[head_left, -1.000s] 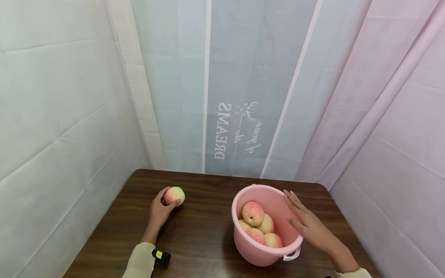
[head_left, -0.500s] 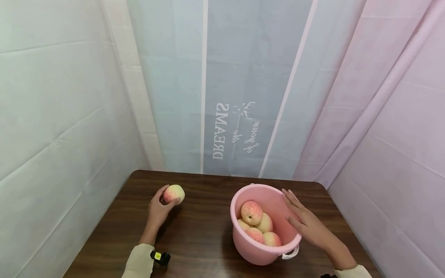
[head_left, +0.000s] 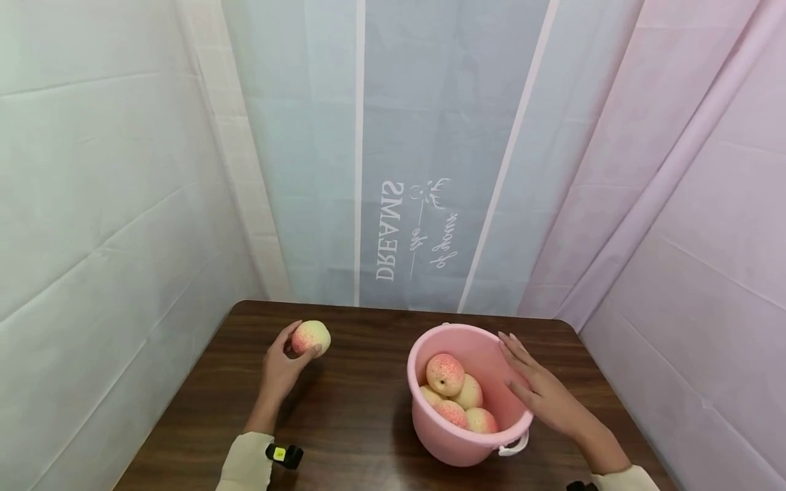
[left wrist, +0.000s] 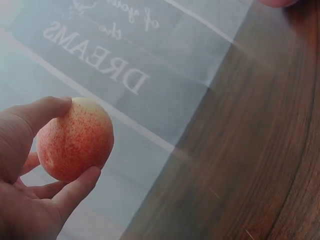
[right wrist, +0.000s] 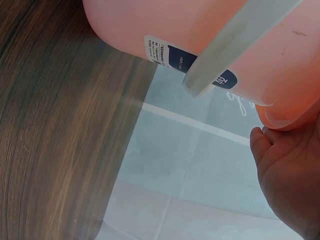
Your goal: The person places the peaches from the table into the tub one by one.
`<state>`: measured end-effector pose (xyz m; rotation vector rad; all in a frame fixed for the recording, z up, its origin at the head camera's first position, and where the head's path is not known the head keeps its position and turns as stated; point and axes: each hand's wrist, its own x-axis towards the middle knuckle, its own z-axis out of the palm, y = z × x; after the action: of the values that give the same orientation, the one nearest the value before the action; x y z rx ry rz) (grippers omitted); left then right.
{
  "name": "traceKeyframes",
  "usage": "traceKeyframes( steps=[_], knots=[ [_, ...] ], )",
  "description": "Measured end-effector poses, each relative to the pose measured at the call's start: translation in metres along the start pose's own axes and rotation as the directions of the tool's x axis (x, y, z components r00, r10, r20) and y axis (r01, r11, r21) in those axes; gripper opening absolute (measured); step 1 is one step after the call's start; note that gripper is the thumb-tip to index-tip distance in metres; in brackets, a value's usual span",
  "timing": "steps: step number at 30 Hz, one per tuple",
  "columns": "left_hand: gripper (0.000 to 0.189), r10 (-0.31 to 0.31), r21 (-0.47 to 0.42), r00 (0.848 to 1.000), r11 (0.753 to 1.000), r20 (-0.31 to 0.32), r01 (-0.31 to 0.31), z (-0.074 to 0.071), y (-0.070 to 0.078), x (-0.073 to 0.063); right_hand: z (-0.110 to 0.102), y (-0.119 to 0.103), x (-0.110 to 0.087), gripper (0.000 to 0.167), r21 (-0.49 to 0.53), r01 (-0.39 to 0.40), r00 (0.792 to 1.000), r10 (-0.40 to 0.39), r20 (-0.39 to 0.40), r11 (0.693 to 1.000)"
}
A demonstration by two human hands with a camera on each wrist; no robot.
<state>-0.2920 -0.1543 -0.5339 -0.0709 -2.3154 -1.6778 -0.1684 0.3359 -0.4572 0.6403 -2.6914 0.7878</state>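
Note:
A red-and-yellow peach (head_left: pixel 311 338) is pinched between the thumb and fingers of my left hand (head_left: pixel 284 365), above the left side of the table. The left wrist view shows the same peach (left wrist: pixel 76 139) from its redder side, thumb on top and fingers below. On the right stands a pink bucket (head_left: pixel 448 447) with several peaches (head_left: pixel 445 374) piled in it. My right hand (head_left: pixel 546 395) rests on the bucket's right rim with its fingers fairly straight. In the right wrist view the bucket's rim (right wrist: pixel 285 120) partly hides that hand's fingers.
The dark wooden table (head_left: pixel 350 409) has rounded back corners. A white bucket handle (head_left: pixel 514 447) hangs at the front right of the bucket. Behind the table hangs a blue-grey curtain (head_left: pixel 430 136) with mirrored lettering, and pale cloth (head_left: pixel 110 204) covers the sides.
My left hand has raised the peach slightly and moved it a little to the right. The right hand stays on the bucket's rim.

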Motion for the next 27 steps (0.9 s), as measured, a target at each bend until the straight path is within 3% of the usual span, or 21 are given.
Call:
traceKeyframes(
  steps=[27],
  knots=[
    [0.073,0.1,0.03,0.995,0.995,-0.024,-0.1,-0.002,0.048,-0.018,0.001,0.002,0.0,0.059,-0.008,0.008,1.0,-0.008,-0.003,1.0]
  ],
)
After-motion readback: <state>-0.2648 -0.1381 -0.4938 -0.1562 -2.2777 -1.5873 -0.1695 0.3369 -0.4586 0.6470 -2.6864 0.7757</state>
